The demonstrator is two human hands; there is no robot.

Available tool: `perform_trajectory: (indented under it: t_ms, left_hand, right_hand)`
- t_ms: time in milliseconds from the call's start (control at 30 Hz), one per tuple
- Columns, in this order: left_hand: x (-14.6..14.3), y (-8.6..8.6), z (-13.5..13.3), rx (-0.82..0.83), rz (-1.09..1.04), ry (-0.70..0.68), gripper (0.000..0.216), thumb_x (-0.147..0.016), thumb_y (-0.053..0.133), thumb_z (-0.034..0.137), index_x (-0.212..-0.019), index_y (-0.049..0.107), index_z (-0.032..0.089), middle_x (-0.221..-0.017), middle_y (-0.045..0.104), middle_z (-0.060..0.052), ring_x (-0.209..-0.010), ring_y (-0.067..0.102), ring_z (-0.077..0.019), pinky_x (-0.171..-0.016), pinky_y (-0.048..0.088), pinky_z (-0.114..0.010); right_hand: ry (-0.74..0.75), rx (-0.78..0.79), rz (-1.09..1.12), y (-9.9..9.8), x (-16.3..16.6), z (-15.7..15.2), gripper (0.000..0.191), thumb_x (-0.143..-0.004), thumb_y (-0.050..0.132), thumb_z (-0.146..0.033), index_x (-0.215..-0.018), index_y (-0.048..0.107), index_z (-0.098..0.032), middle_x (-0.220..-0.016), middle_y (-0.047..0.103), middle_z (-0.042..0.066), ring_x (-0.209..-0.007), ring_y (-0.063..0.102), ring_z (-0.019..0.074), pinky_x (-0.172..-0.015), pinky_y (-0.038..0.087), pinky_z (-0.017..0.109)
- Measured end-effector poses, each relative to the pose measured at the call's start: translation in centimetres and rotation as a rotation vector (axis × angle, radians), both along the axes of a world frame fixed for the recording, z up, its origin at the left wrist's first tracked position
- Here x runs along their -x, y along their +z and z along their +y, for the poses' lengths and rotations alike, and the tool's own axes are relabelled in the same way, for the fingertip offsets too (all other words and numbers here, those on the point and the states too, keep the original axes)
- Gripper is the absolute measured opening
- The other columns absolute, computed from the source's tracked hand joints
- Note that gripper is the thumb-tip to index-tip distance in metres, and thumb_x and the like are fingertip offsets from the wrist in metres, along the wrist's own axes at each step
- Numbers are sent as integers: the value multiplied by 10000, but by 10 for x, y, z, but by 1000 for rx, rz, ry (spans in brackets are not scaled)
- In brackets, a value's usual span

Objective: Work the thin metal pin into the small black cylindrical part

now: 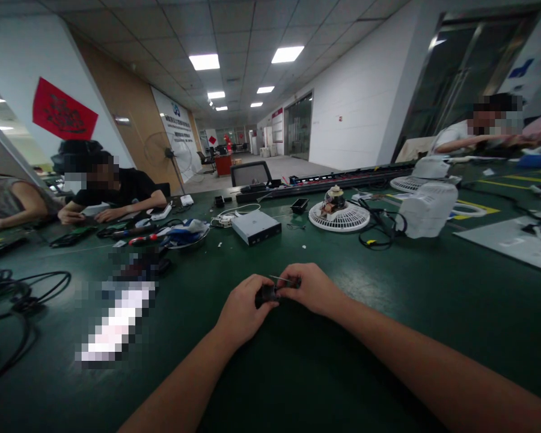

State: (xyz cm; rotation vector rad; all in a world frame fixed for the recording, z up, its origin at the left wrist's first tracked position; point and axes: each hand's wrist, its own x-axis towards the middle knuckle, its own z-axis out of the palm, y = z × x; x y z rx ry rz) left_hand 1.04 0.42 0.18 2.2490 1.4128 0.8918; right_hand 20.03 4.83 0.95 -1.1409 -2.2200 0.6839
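Observation:
Over the green tabletop (293, 355), my left hand (243, 308) is closed around a small dark cylindrical part (265, 293), thumb below and fingers above. Right beside it, my right hand (310, 290) pinches a thin metal rod-like piece (280, 279), whose tip points left over the dark part. The fingertips of both hands meet close to the part, and its right end is partly hidden by them. What kind of part it is, I cannot make out.
Ahead sit a silver optical drive (256, 225), a small black tray (299, 205) and a white fan grille with motor (338, 215). White housings (428, 210) and black cables stand right. Tools, a blue-white cloth (187, 232) and cable coils (22, 294) lie left. Other people work across the table.

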Motion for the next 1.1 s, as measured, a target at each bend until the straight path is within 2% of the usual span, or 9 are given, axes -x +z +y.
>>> perform_trajectory:
  t_ms: [200, 333, 467, 533, 633, 700, 767, 900, 1100]
  left_hand:
    - [1, 2, 0, 9, -22, 17, 242, -774, 689, 206, -1008, 635, 230, -990, 662, -24, -918, 615, -203, -823, 483, -337]
    - [0, 2, -2, 2, -8, -25, 257, -771, 693, 189, -1017, 634, 236, -985, 659, -17, -906, 612, -194, -804, 482, -324]
    - [-2, 1, -3, -27, -6, -30, 275, -753, 690, 143, -1006, 631, 235, -993, 655, -20, -928, 610, -196, -814, 477, -320]
    - [-2, 0, -2, -45, -10, 15, 261, -756, 679, 138, -995, 630, 234, -999, 653, -20, -931, 611, -195, -814, 477, -322]
    - [1, -5, 2, -54, -2, 143, 236, -744, 685, 146, -959, 627, 226, -980, 653, -18, -903, 619, -196, -788, 481, -329]
    - [4, -8, 6, -41, -11, 220, 240, -729, 697, 158, -949, 621, 216, -969, 654, -24, -889, 624, -201, -769, 485, -333]
    - [6, -9, 8, -20, -28, 254, 241, -722, 702, 167, -943, 614, 211, -964, 653, -26, -882, 627, -202, -757, 488, -334]
    - [6, -7, 7, -6, -33, 202, 244, -719, 699, 159, -938, 608, 216, -958, 649, -16, -879, 625, -196, -774, 487, -336]
    - [3, -7, 4, -33, -1, 107, 246, -723, 694, 141, -942, 622, 225, -963, 637, -6, -892, 610, -191, -803, 474, -331]
  right_hand:
    - [106, -29, 121, 0, -4, 3, 71, -770, 683, -194, -820, 733, -199, -816, 656, 11, -769, 600, 140, -713, 445, 260]
    - [-10, 6, 87, -2, -1, 1, 52, -718, 696, -202, -767, 694, -183, -738, 636, -3, -665, 556, 126, -600, 410, 242]
    - [38, 29, 57, -1, 1, -3, 110, -746, 647, -221, -847, 642, -178, -728, 628, -7, -631, 539, 119, -555, 378, 232]
    - [50, 4, 42, 1, 0, -3, 156, -806, 600, -269, -936, 618, -186, -794, 650, 7, -649, 555, 124, -564, 382, 237]
    - [-52, -63, -78, 6, -6, 0, 198, -878, 523, -313, -1026, 599, -205, -867, 677, 32, -686, 586, 147, -586, 381, 257]
    - [-109, -104, -192, 9, -12, 3, 182, -880, 516, -291, -1007, 625, -220, -854, 690, 34, -710, 605, 167, -604, 383, 272]
    - [-54, -126, -253, 11, -17, 5, 166, -866, 533, -268, -965, 661, -232, -860, 701, 29, -744, 619, 175, -636, 397, 279]
    - [112, -183, -274, 10, -17, 4, 169, -858, 558, -256, -944, 701, -239, -903, 709, 21, -808, 628, 176, -712, 423, 281]
    - [97, -244, -308, 7, -13, 2, 174, -840, 574, -243, -927, 725, -232, -898, 707, 32, -822, 624, 184, -741, 428, 290]
